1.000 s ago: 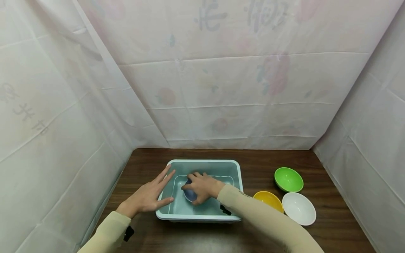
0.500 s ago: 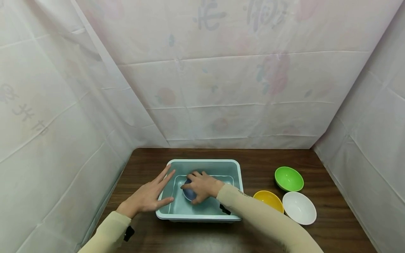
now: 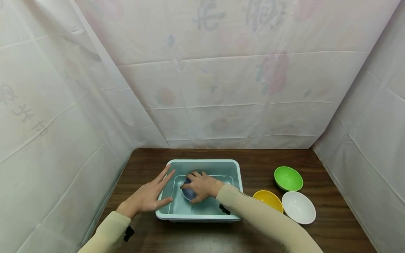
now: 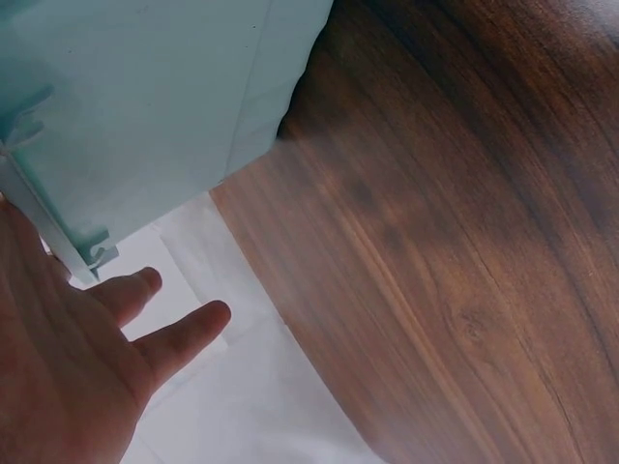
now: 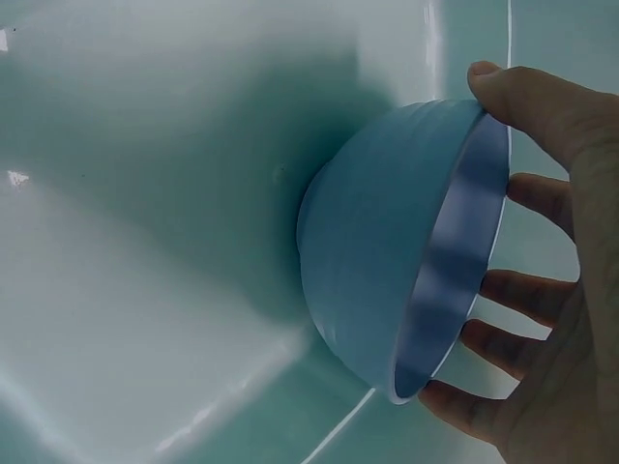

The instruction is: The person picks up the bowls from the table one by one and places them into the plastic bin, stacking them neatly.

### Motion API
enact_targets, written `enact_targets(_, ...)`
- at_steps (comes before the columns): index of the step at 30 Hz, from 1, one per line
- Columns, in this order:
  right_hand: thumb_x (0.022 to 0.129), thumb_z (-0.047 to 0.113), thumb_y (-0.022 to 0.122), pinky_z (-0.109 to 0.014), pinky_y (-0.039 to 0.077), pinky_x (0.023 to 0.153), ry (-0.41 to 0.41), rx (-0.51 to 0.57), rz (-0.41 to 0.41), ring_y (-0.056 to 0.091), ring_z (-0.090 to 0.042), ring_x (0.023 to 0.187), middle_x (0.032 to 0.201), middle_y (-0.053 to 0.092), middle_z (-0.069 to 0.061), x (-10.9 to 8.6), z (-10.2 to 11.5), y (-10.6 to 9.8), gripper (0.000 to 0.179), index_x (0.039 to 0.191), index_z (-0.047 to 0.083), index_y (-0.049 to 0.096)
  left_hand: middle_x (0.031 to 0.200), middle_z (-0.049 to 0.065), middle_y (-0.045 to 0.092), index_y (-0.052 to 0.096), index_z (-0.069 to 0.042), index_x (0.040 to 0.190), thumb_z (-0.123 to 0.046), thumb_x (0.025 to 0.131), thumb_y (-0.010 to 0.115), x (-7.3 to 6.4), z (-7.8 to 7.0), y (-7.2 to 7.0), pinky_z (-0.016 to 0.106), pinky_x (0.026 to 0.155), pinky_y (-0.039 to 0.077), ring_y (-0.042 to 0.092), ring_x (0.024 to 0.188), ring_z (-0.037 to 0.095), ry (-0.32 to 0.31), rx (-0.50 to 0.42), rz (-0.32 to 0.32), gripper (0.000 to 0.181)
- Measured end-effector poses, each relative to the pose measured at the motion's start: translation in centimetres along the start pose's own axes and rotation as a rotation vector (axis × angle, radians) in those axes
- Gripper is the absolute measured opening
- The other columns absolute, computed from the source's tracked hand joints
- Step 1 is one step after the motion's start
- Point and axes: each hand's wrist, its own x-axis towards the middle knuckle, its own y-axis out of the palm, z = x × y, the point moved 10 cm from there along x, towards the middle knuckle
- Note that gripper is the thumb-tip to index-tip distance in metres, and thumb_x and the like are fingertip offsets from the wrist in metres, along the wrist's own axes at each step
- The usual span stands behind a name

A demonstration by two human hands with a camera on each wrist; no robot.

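In a glossy, pale-teal, rectangular plastic tub, the right hand grips a round, faintly ridged, plastic-looking blue bowl by its rim; the left hand spreads its fingers wide at the tub's left rim.

Bowl in bin on table; three other bowls right of bin.

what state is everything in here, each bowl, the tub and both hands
blue bowl: upright inside the tub, held by its rim
tub: lidless, standing on the table
green bowl: upright, empty
white bowl: upright, empty
yellow bowl: upright, partly hidden by the right sleeve
right hand: gripping the blue bowl
left hand: spread, at the tub's left side
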Motion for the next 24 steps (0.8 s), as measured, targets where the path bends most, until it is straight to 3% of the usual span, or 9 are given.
enact_targets(10,0.087,0.075,0.062,-0.047,0.050,0.103,0.017,0.109,0.015,0.044,-0.024,0.144,0.158,0.042,-0.001,0.0,-0.6,-0.1,0.079,0.156,0.044,0.041,0.175,0.007,-0.001,0.013,-0.022,0.168,-0.057,0.097,0.061,0.0,-0.2,-0.1,0.023,0.053,0.042,0.059,0.074,0.003,0.011,0.013,-0.003,0.093)
enact_targets(15,0.087,0.072,0.066,-0.046,0.050,0.104,0.033,0.218,-0.004,0.048,-0.025,0.141,0.156,0.046,-0.004,-0.1,-1.1,-1.0,0.080,0.156,0.037,0.044,0.175,0.008,0.001,0.015,-0.022,0.168,-0.056,0.096,0.062,0.0,-0.2,-0.3,0.023,0.054,0.043,0.063,0.078,0.008,0.014,0.011,-0.013,0.092)
enact_targets(24,0.089,0.068,0.066,-0.044,0.051,0.105,0.003,0.305,-0.030,0.054,-0.026,0.135,0.153,0.051,-0.006,-0.7,-1.4,-3.0,0.081,0.157,0.029,0.046,0.175,0.009,0.001,0.017,-0.018,0.167,-0.055,0.096,0.063,0.0,-0.1,-0.1,0.023,0.053,0.043,0.066,0.083,0.010,0.021,-0.009,-0.015,0.092)
